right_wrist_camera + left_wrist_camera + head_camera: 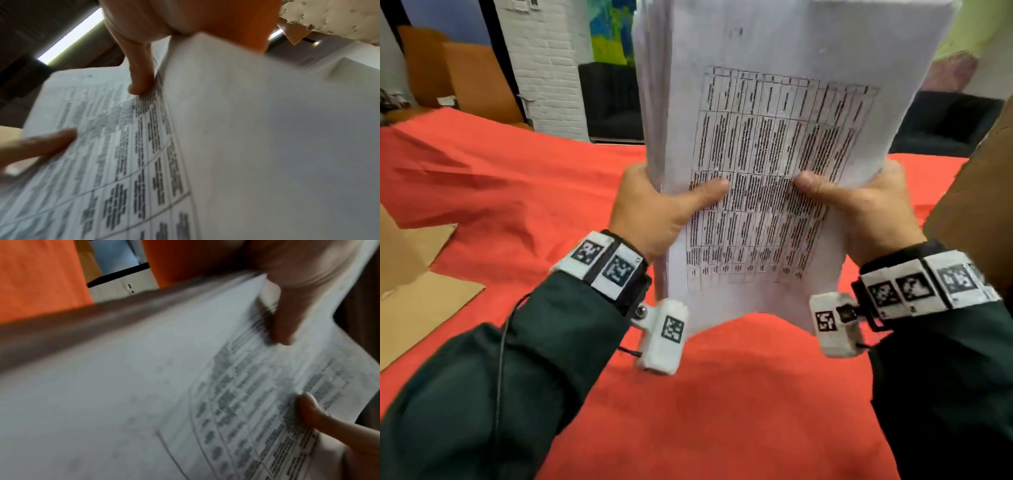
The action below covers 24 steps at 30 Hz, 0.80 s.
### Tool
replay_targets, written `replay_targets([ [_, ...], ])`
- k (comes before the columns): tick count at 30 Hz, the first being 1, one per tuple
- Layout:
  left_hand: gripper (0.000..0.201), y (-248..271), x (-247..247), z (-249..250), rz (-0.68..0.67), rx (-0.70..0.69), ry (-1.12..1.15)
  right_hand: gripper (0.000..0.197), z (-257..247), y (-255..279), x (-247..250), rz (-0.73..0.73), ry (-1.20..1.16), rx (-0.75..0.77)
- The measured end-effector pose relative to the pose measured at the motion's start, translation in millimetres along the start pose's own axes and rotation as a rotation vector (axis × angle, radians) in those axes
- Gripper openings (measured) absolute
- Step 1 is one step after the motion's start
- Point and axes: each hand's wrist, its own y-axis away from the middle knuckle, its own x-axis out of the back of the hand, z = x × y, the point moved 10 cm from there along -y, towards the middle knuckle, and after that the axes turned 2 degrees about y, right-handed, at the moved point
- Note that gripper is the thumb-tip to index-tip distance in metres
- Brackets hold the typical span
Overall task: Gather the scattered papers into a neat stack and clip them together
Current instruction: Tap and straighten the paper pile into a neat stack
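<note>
A thick stack of white papers [774, 137], its top sheet printed with a table, stands upright above the red-covered table [722, 394]. My left hand [654, 209] grips the stack's left edge, thumb on the printed face. My right hand [859, 205] grips the right edge the same way. The stack's lower edge hangs a little above the cloth. In the left wrist view the papers [144, 402] fill the frame with my left thumb [283, 318] pressed on them. The right wrist view shows the papers [267, 146] and my right thumb [139, 71] on the print. No clip is in view.
Flat brown cardboard [421, 301] lies on the table at the left, and a cardboard panel [979, 212] rises at the right. Beyond the table are a white brick pillar [551, 68] and dark armchairs [613, 102].
</note>
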Motion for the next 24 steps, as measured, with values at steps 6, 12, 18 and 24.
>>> replay_targets([
  [6, 0.038, 8.4, 5.2, -7.2, -0.002, -0.046, -0.035, 0.051, 22.4, 26.4, 5.7, 0.045, -0.112, 0.003],
  [12, 0.032, 25.2, 6.9, -39.1, 0.000, 0.043, 0.032, 0.051, 50.9, 48.1, 1.5, 0.095, -0.037, -0.040],
  [18, 0.018, 15.0, 7.5, -5.9, 0.214, -0.033, -0.097, 0.034, 16.2, 24.0, 0.1, 0.192, 0.059, 0.060],
  [24, 0.042, 16.4, 10.7, -7.7, 0.141, -0.003, -0.011, 0.051, 31.4, 37.3, 1.1, 0.127, 0.052, -0.012],
])
